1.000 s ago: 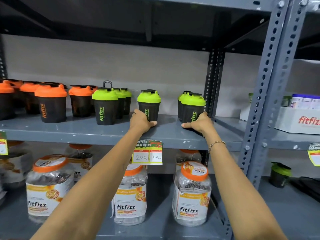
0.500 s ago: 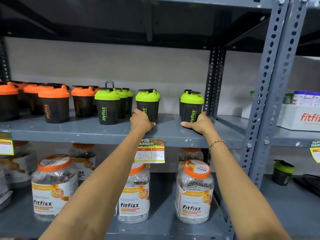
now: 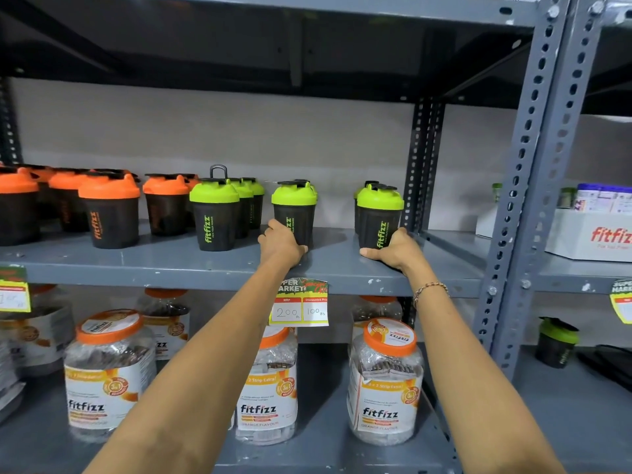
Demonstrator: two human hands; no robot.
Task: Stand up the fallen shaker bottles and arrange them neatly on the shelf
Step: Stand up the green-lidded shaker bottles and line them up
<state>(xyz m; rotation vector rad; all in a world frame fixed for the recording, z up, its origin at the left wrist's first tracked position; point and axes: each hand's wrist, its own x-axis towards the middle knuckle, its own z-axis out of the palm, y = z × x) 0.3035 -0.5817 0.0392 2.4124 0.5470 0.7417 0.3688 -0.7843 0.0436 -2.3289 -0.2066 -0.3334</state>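
Arranging step: all shakers on the shelf (image 3: 154,265) stood upright. Left of the price tag (image 3: 300,304), orange-lidded shakers (image 3: 109,213), then a green-lidded row (image 3: 214,215). My left hand (image 3: 281,243) wrapped the base of the shaker (image 3: 294,211) directly above the tag; my right hand (image 3: 396,248) clamped another (image 3: 379,217) further right (black bodies, green lids). Next, probably: slide both left, closing gaps.

Single head-worn wide view faces the shelf (image 3: 212,268) front-on, near, arms outstretched.
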